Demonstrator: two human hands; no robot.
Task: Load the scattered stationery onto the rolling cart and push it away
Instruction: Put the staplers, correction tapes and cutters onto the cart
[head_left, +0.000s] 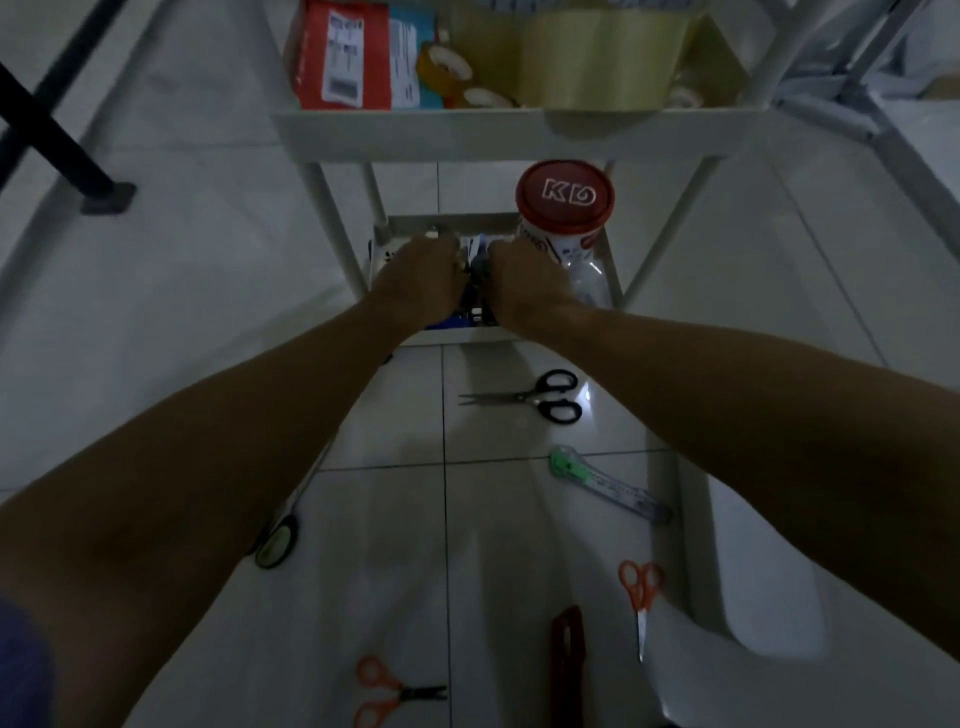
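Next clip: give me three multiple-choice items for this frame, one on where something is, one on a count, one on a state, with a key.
1. Where are both hands?
A. in the cart's lower tray
B. on the top shelf
C. on the floor

2. How many pairs of scissors lie on the floor?
A. one
B. three
C. five

3. The black scissors are:
A. held
B. lying untouched
C. in the cart

Key: A, both hands reach into the lower tray beside the red-lidded jar; B, one black pair, two orange; B, they lie flat on the floor tiles.
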